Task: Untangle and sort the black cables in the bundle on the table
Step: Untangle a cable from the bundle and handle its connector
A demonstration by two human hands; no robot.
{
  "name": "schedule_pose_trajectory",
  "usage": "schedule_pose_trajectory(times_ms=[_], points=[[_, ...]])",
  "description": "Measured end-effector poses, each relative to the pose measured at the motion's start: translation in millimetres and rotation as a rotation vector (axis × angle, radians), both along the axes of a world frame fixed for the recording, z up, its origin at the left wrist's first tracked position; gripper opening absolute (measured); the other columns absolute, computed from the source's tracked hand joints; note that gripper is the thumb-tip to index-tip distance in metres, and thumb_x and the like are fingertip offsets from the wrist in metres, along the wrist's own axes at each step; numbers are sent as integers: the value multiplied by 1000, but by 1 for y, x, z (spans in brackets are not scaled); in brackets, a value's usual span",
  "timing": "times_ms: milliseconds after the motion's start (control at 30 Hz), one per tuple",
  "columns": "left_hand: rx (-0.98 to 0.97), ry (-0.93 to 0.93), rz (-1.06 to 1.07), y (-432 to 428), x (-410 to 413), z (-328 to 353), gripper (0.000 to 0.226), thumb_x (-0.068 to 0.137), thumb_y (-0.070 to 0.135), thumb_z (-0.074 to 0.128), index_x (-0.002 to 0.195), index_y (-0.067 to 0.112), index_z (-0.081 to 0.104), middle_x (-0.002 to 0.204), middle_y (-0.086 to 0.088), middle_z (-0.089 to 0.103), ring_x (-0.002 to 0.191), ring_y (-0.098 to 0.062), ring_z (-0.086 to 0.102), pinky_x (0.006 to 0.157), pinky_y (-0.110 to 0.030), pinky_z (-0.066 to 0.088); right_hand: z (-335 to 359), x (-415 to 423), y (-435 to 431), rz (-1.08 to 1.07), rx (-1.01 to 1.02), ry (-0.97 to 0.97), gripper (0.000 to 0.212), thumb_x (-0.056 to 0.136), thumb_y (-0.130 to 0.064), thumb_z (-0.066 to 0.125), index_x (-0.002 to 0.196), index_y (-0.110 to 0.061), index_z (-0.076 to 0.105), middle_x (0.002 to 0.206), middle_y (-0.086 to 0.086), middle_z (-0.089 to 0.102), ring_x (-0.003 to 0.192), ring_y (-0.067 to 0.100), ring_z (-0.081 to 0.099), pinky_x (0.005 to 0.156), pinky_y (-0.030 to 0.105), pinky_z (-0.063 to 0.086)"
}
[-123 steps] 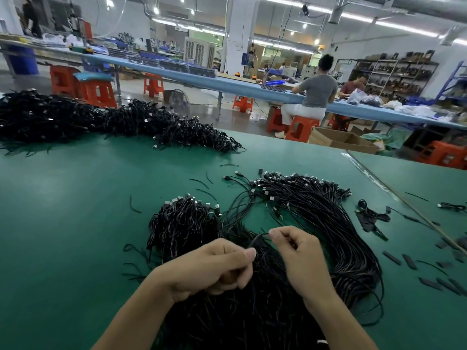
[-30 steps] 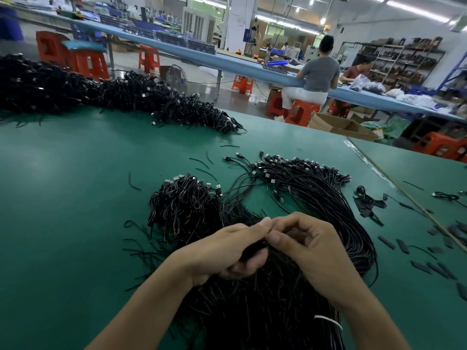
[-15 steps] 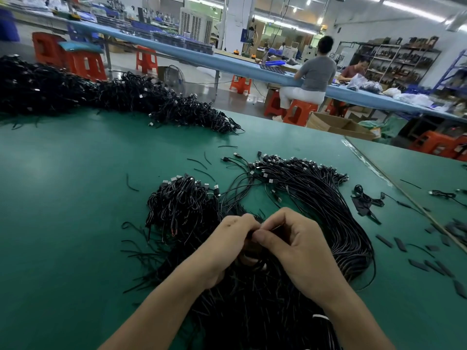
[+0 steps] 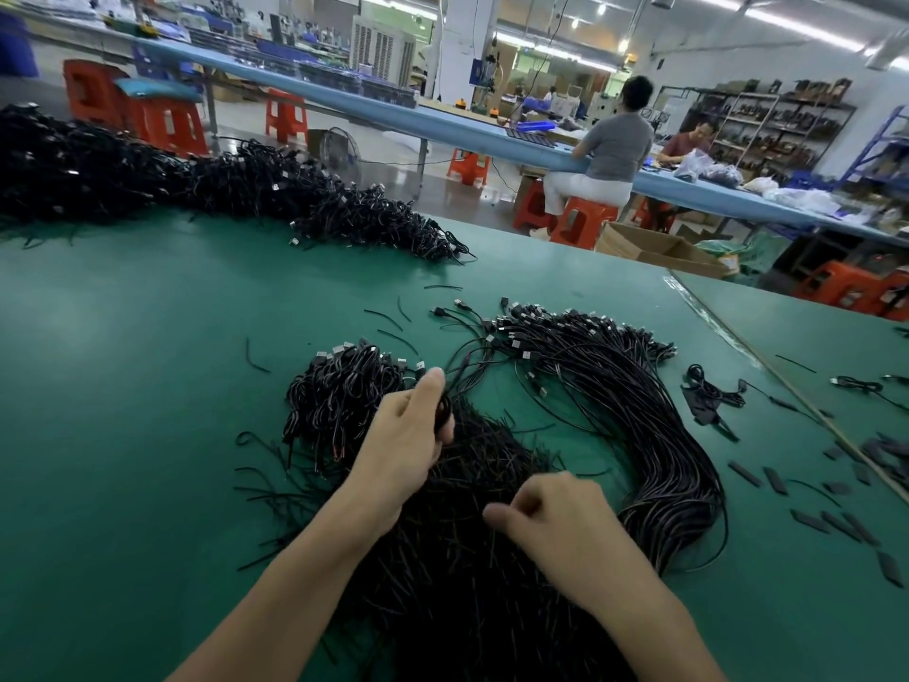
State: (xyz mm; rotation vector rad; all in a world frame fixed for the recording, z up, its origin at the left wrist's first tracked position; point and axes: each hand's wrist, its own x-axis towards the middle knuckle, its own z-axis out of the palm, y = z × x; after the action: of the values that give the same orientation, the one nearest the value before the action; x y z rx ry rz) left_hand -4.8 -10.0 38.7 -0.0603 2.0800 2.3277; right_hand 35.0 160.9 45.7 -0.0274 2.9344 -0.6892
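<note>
The bundle (image 4: 467, 558) of black cables lies on the green table (image 4: 123, 386), near the person, spreading from under both forearms; the hands are apart. The left hand (image 4: 408, 445) is forward, thumb up, its fingers curled round a small loop of cable (image 4: 444, 411) at the bundle's far end. The right hand (image 4: 556, 524) sits nearer, knuckles up, fingers curled down into the strands; whether it pinches one I cannot tell. Just left of the left hand is a pile of coiled cables (image 4: 344, 396), plug ends up; to the right a combed sheaf (image 4: 639, 425) arcs from its plugs round to the bundle. A wide band of green surface runs along the bundle's left side and on to the far heap (image 4: 221, 189), which lines the table's far left edge; only a few loose strands cross it. On the right a seam (image 4: 787, 386) marks the adjoining table; short black pieces (image 4: 767, 477) lie scattered between sheaf and seam.
</note>
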Motion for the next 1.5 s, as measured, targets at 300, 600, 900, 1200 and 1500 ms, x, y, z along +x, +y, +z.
schedule_pose_trajectory(times_ms=[300, 600, 900, 1200, 1500], points=[[105, 12, 115, -1, -2, -1, 57, 95, 53, 56, 54, 15, 67, 45, 0, 45, 35, -8, 30, 34, -18, 21, -16, 8, -17, -30, 164, -68, 16, 87, -36, 61, 84, -20, 64, 89, -4, 62, 75, 16, 62, 60, 29, 51], [-4, 121, 100, 7, 0, -8, 70, 87, 69, 36, 44, 15, 45, 39, 4, 40, 32, -7, 31, 35, -15, 26, -16, 4, -12, -27, 150, -121, 20, 96, -34, 54, 92, -15, 60, 89, 0, 62, 79, 21, 63, 70, 36, 56], [-295, 232, 76, 10, 3, -14, 72, 93, 69, 24, 51, 11, 29, 48, -4, 34, 45, -19, 30, 44, -30, 29, -9, 5, -16, -55, 167, -119, 21, 92, -31, 59, 95, -11, 67, 87, 1, 65, 77, 20, 66, 66, 35, 55], [-395, 180, 102, 8, 0, -17, 68, 104, 47, 34, 49, 13, 58, 51, 2, 65, 36, -4, 40, 42, -18, 34, 13, -7, -5, -108, 35, 78, 30, 87, -27, 58, 73, -1, 61, 75, 8, 67, 58, 18, 53, 60, 40, 52], [-238, 181, -82, 11, 0, -17, 36, 77, 58, 45, 68, 23, 50, 49, 9, 42, 44, -14, 39, 46, -32, 34, 10, -11, -16, -29, -326, 429, 20, 97, -23, 62, 78, -30, 60, 70, -12, 64, 72, 1, 59, 63, 14, 45]])
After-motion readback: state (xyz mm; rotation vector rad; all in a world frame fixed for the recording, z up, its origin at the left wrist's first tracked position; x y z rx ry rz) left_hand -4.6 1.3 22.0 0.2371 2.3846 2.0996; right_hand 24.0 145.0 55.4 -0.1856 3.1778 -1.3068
